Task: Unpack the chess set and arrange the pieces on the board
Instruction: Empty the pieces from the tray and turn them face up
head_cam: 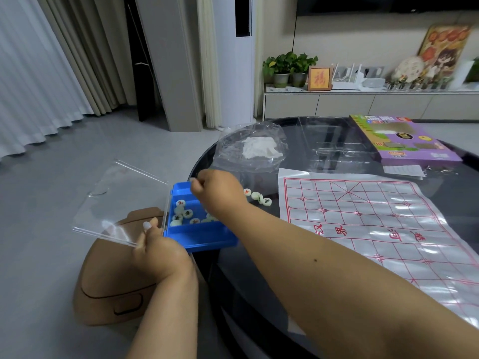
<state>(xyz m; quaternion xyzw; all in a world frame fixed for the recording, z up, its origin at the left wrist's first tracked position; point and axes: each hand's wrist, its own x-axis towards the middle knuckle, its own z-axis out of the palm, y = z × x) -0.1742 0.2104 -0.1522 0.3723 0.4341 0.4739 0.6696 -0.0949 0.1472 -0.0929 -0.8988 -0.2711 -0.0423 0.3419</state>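
Barely begun, by the look of it: the board lies unrolled on the table with no piece on it, and only a few pieces sit on the glass just beside its near-left corner. Most remain in the blue case, which overhangs the table edge. The left hand pinches the clear lid, holding it open; the right hand is curled over the case, and whether it grips a piece I cannot tell.
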